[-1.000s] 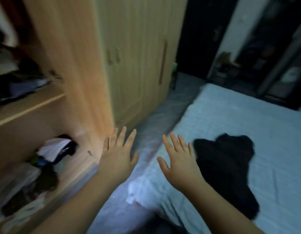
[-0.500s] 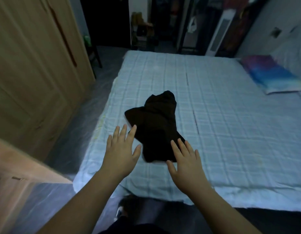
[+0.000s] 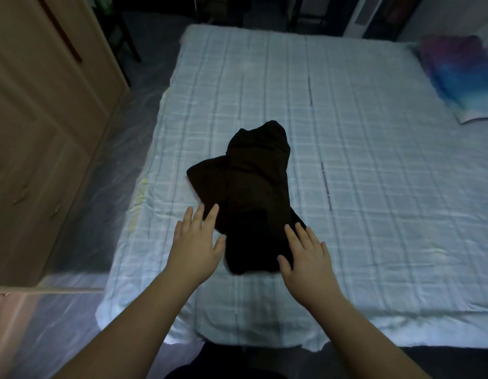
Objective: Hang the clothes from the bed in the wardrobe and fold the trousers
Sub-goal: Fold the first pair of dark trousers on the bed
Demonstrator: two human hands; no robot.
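The bed (image 3: pixel 346 132) fills your view, the wardrobe (image 3: pixel 45 119) standing at your left. A crumpled black garment (image 3: pixel 251 192) lies near the bed's foot. Your left hand (image 3: pixel 195 247) and right hand (image 3: pixel 309 262) flank its near end, fingers straight, holding nothing; whether they touch it is unclear.

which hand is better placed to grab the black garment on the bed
Right, marginally. The right hand overlaps the black garment's near end, fingers open; the left hand reaches only its side edge.
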